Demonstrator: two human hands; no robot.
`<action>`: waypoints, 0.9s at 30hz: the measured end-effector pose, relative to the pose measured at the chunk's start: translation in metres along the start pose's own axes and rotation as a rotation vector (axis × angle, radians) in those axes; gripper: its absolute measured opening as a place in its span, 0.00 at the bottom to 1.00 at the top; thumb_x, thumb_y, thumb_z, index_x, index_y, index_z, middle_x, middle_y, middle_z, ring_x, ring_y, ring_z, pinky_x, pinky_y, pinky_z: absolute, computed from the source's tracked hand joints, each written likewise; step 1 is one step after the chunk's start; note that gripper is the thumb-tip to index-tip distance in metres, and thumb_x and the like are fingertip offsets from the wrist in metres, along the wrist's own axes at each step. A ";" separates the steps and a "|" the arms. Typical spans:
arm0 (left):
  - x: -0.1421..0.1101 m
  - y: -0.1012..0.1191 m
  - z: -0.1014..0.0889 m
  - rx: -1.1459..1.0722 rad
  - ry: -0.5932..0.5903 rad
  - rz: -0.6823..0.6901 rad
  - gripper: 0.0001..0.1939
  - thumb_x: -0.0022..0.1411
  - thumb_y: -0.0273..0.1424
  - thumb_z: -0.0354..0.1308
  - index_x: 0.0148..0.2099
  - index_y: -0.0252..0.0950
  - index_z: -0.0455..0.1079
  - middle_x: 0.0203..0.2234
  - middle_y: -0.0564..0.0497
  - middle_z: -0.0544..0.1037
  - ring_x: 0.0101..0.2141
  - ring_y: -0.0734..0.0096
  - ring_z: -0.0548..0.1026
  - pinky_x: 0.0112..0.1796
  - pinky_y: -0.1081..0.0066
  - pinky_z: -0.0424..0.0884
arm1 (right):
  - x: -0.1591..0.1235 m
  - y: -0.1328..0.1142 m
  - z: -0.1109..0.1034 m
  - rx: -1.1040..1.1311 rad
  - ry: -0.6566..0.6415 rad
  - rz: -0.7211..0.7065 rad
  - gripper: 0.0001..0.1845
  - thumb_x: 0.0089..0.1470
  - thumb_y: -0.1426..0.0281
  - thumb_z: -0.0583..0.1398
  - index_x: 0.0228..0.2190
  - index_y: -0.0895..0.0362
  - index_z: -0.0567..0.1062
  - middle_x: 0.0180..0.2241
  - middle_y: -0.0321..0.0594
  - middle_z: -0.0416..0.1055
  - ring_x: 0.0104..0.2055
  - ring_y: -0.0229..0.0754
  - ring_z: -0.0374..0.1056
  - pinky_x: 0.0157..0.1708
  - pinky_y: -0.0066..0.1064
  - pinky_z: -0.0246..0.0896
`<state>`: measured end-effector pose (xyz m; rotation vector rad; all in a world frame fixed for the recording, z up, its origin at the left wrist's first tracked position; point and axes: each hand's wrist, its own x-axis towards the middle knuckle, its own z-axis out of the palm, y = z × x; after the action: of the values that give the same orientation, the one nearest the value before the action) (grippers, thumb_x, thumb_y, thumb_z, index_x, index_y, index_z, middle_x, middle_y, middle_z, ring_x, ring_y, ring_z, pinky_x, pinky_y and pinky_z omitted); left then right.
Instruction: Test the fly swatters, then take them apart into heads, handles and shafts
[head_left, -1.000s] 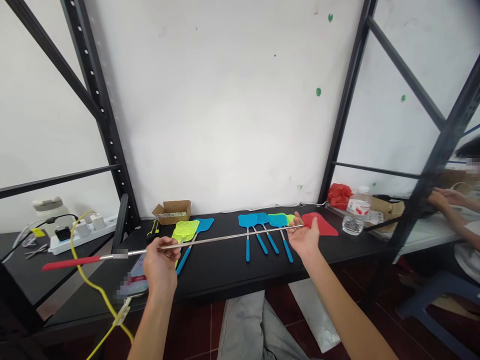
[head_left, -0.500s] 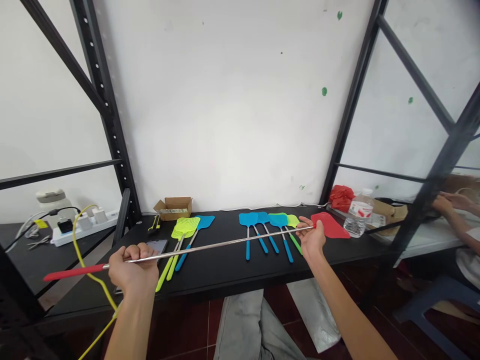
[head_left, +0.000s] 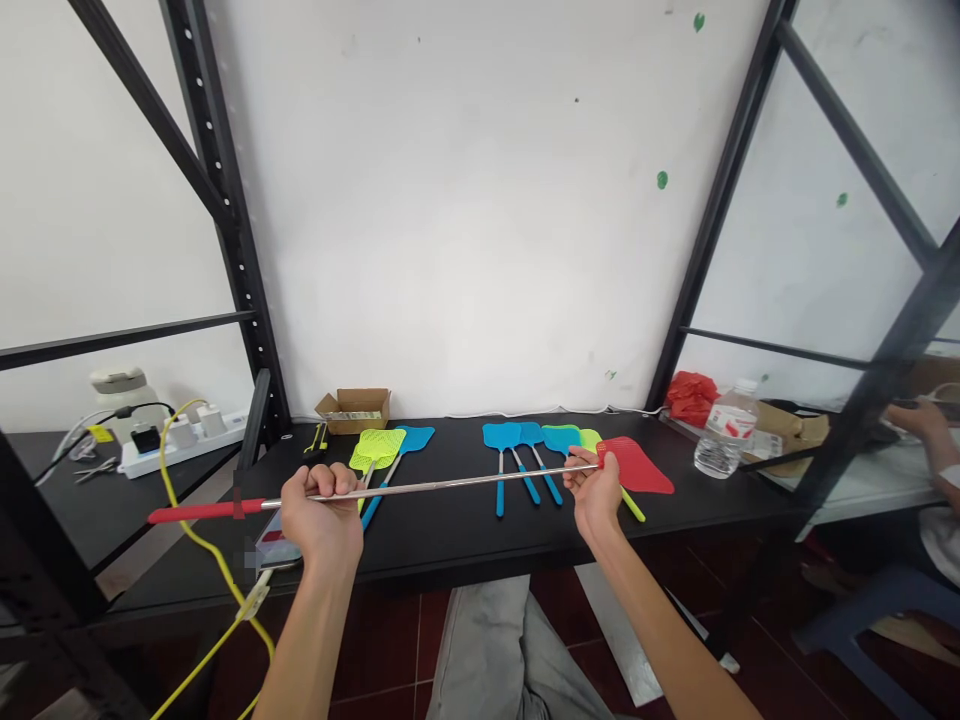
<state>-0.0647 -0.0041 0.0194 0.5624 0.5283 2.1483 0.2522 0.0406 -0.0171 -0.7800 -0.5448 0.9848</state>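
I hold a red fly swatter (head_left: pixel 634 464) level above the black shelf (head_left: pixel 450 545), its telescopic metal rod (head_left: pixel 457 485) drawn out long. My left hand (head_left: pixel 322 515) is closed round the rod near the red grip (head_left: pixel 202 511). My right hand (head_left: pixel 594 490) is closed on the rod just behind the red head. Below the rod lie two yellow-green swatters and a blue one (head_left: pixel 386 450) on the left. Several blue swatters (head_left: pixel 517 445) and a yellow-green one lie in the middle.
A small cardboard box (head_left: pixel 354 409) stands at the back of the shelf. A phone (head_left: pixel 276 545) lies under my left hand. A yellow cable (head_left: pixel 191 520) hangs on the left by a power strip (head_left: pixel 180 440). A water bottle (head_left: pixel 722 432) and another person's arm (head_left: pixel 934 440) are to the right.
The rod has shortened a little and moved right. My left hand slid right along it. My right hand closed on the rod and drew back left, bringing the red head nearer.
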 end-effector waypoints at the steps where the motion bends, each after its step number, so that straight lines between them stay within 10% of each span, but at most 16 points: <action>1: 0.000 0.001 0.000 -0.001 0.002 0.006 0.20 0.58 0.34 0.48 0.17 0.36 0.50 0.13 0.56 0.54 0.18 0.76 0.56 0.21 0.73 0.56 | -0.001 -0.001 0.000 0.005 -0.003 0.004 0.26 0.55 0.50 0.49 0.27 0.57 0.75 0.19 0.39 0.69 0.19 0.38 0.62 0.20 0.30 0.55; 14: 0.020 0.034 -0.025 -0.030 0.064 0.033 0.14 0.53 0.31 0.54 0.19 0.35 0.56 0.17 0.57 0.57 0.19 0.78 0.59 0.21 0.74 0.58 | 0.015 -0.042 -0.039 -0.005 0.065 0.049 0.22 0.56 0.58 0.50 0.33 0.58 0.79 0.29 0.41 0.73 0.28 0.38 0.64 0.25 0.28 0.58; 27: 0.027 0.046 -0.033 0.062 0.043 0.146 0.16 0.55 0.29 0.49 0.16 0.34 0.56 0.16 0.55 0.57 0.19 0.76 0.60 0.20 0.72 0.55 | 0.005 -0.035 -0.024 -0.039 0.042 -0.025 0.26 0.58 0.59 0.47 0.29 0.60 0.78 0.25 0.42 0.73 0.30 0.40 0.67 0.26 0.29 0.59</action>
<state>-0.1265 -0.0145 0.0236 0.6062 0.5954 2.2928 0.2900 0.0256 -0.0043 -0.8251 -0.5382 0.9349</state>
